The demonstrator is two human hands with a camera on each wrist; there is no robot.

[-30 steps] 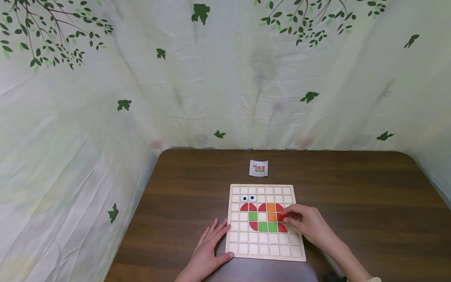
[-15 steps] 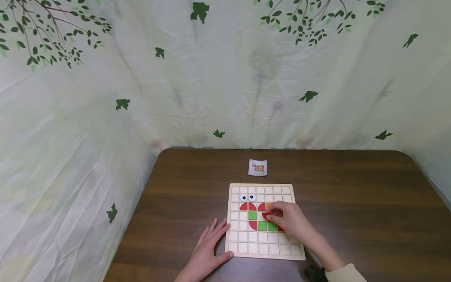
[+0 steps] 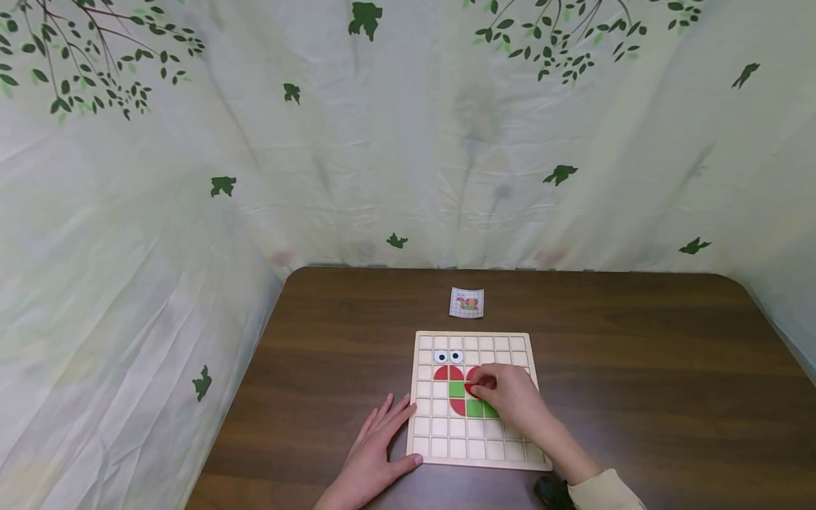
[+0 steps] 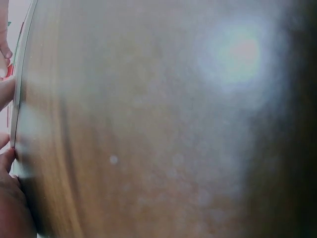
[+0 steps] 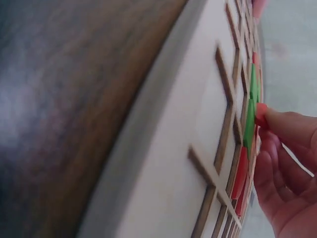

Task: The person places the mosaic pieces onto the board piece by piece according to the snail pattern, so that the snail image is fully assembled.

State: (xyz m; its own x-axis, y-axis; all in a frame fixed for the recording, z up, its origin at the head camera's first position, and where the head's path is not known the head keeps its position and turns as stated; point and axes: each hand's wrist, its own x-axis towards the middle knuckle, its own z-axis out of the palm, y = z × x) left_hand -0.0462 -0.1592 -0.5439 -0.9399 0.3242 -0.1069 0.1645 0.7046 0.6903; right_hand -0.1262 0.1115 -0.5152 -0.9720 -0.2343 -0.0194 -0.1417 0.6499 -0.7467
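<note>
A light wooden grid board point(image 3: 440, 448) lies on the table, with coloured pieces set in its cells. My right hand point(image 3: 513, 397) pinches a small red piece point(image 5: 261, 114) between thumb and fingertips, over a mid-board cell right of a green square point(image 3: 456, 389). Below the fingers are more green squares point(image 3: 474, 409) beside a red quarter-circle point(image 3: 457, 406). Two round eye pieces point(image 3: 448, 357) sit above red quarter-circles point(image 3: 441, 373). The right hand hides pieces at the board's right. My left hand point(image 3: 376, 453) rests spread at the board's left edge, thumb by the near corner.
Behind the board lies a small picture card point(image 3: 467, 303) showing a coloured grid pattern. The brown wooden table point(image 3: 637, 368) runs back to a pale curtain point(image 3: 414, 156) printed with leaves and birds. Something black point(image 3: 553, 490) is at the right wrist, by a cream sleeve point(image 3: 605, 490).
My right hand has carried the red piece leftward across the board, from the right of the orange squares to beside the green square. It now covers the orange squares. The left hand has stayed put.
</note>
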